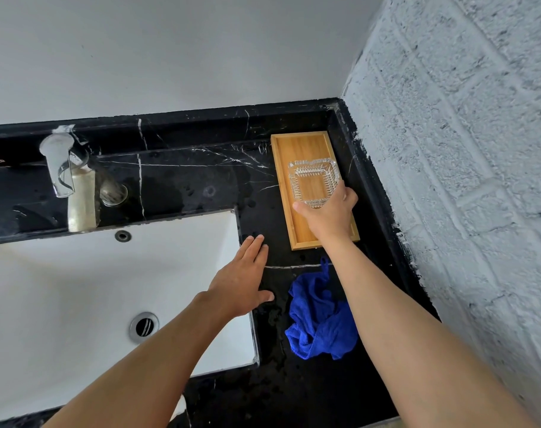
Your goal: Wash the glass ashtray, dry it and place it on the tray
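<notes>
The square ribbed glass ashtray (313,180) is over the middle of the wooden tray (300,146), which lies on the black marble counter in the far right corner. My right hand (331,211) grips the ashtray's near edge, thumb on the left and fingers on the right. I cannot tell whether the ashtray rests on the tray or hovers just above it. My left hand (244,279) lies flat and open on the counter at the sink's right rim, holding nothing. A crumpled blue cloth (320,316) lies on the counter between my arms.
A white sink (62,288) with a metal drain fills the left. A chrome tap (59,163) stands behind it. The counter is wet around the sink's edge. A rough white brick wall (463,180) closes off the right side; a plain wall stands behind.
</notes>
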